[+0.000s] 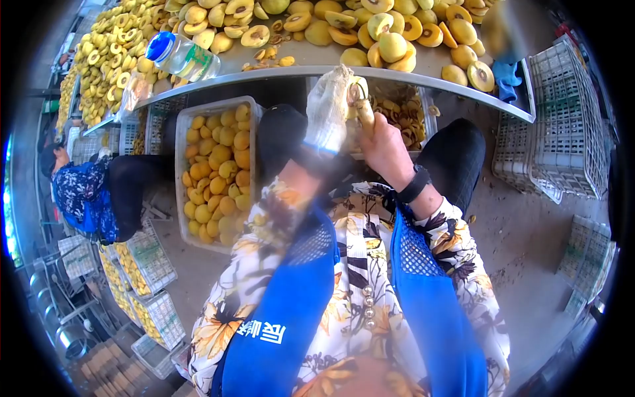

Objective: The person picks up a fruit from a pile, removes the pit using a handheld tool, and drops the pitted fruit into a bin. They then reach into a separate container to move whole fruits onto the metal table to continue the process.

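Note:
My left hand, in a white knitted glove, is closed round a yellow peach piece just at the table's near edge. My right hand is bare and wrapped round the pale handle of a small pitting tool. The tool's upper end meets the peach; its working tip is hidden there. Below both hands, under the table edge, a bin holds brownish pits and scraps. On the metal-edged table lie many yellow peaches, whole and halved, some halves with pits showing.
A translucent crate of whole peaches stands left of my legs. A water bottle with a blue cap lies on the table, and a blue cloth-like item at its right corner. Stacked crates stand right. Another person sits left.

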Demonstrator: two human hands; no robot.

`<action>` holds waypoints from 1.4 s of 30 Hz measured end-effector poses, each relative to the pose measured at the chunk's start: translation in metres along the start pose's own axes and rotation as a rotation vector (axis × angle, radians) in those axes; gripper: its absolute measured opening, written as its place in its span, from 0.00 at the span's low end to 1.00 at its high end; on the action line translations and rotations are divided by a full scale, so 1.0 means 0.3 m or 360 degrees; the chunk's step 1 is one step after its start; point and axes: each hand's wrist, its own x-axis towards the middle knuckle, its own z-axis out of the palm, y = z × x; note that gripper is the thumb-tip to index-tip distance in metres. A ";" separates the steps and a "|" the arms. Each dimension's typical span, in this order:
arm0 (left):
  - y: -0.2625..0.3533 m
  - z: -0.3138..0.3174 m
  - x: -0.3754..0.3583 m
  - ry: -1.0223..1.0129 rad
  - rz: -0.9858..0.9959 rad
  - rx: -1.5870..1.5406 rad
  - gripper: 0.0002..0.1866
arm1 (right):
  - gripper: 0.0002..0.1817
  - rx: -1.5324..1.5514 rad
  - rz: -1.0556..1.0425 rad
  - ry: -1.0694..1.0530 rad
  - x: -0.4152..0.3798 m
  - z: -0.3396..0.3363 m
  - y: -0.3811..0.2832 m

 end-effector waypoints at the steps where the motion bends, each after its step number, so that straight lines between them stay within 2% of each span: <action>1: 0.002 0.002 -0.001 0.0022 -0.0024 -0.0002 0.17 | 0.12 0.0031 0.0007 -0.0012 -0.004 -0.001 -0.008; 3: 0.008 -0.001 0.002 0.0067 -0.0069 -0.0004 0.17 | 0.12 0.0046 0.0165 -0.0152 0.004 -0.011 -0.028; 4: -0.005 -0.031 0.021 -0.0090 -0.0053 0.0060 0.17 | 0.12 0.0056 0.0243 -0.0223 0.006 -0.016 -0.038; 6: -0.038 -0.117 0.081 -0.0409 -0.0021 0.0194 0.18 | 0.12 0.0030 0.0135 -0.0265 0.008 -0.029 -0.051; 9: 0.043 -0.102 0.087 -0.0391 -0.0649 -0.0022 0.15 | 0.11 0.0030 -0.0080 -0.0263 0.004 0.003 -0.004; 10: 0.054 -0.106 0.093 -0.0440 -0.0672 -0.0001 0.16 | 0.11 0.0049 -0.0159 -0.0233 0.007 0.016 0.018; 13: 0.081 -0.110 0.111 -0.0615 -0.0791 0.0125 0.20 | 0.09 0.0192 0.0081 -0.0429 0.046 0.025 0.026; 14: 0.068 -0.096 0.097 -0.0336 -0.0564 0.0231 0.23 | 0.08 0.0369 0.0415 -0.0570 0.052 -0.002 0.000; 15: 0.077 -0.085 0.082 -0.0318 -0.0485 0.0192 0.23 | 0.08 0.0411 0.0283 -0.0489 0.057 0.005 0.010; 17: 0.075 -0.054 0.059 -0.0270 -0.0315 0.0045 0.24 | 0.08 0.0670 0.0337 -0.0493 0.061 -0.005 0.009; 18: 0.023 -0.100 0.078 -0.0760 -0.0368 -0.0389 0.23 | 0.08 0.0793 0.0396 -0.0495 0.062 0.004 0.011; 19: -0.018 -0.140 0.112 -0.0728 -0.0459 -0.0574 0.19 | 0.08 0.0915 0.0455 -0.0510 0.061 0.029 0.012; 21: -0.020 -0.087 0.072 -0.0193 -0.0124 -0.0415 0.13 | 0.07 0.1043 0.0538 -0.0536 0.060 0.059 0.009; 24: -0.004 -0.066 0.048 -0.0031 -0.0102 0.0049 0.09 | 0.05 0.1080 0.0597 -0.0614 0.057 0.091 0.026; 26: -0.019 -0.068 0.052 -0.0042 -0.0050 0.0110 0.10 | 0.05 0.1085 0.0655 -0.0573 0.047 0.085 0.009; 28: -0.040 -0.086 0.068 0.0005 -0.0153 0.0049 0.10 | 0.05 0.1075 0.0690 -0.0572 0.042 0.074 -0.009; 30: -0.069 -0.108 0.093 0.0117 -0.0411 -0.0135 0.11 | 0.05 0.1046 0.0703 -0.0611 0.036 0.058 -0.019; 33: -0.039 -0.103 0.078 -0.0021 -0.0677 -0.0196 0.11 | 0.06 0.1144 0.0731 -0.0637 0.025 0.047 -0.038; 34: -0.048 -0.115 0.082 -0.0003 -0.0615 -0.0142 0.12 | 0.06 0.1117 0.0719 -0.0655 0.029 0.048 -0.033; 37: -0.066 -0.096 0.073 0.0136 -0.0053 0.0533 0.13 | 0.06 0.1047 0.0744 -0.0733 0.033 0.048 -0.027; 42: -0.021 -0.079 0.051 0.0072 -0.0450 0.0050 0.10 | 0.05 0.0936 0.0874 -0.0879 0.033 0.043 -0.024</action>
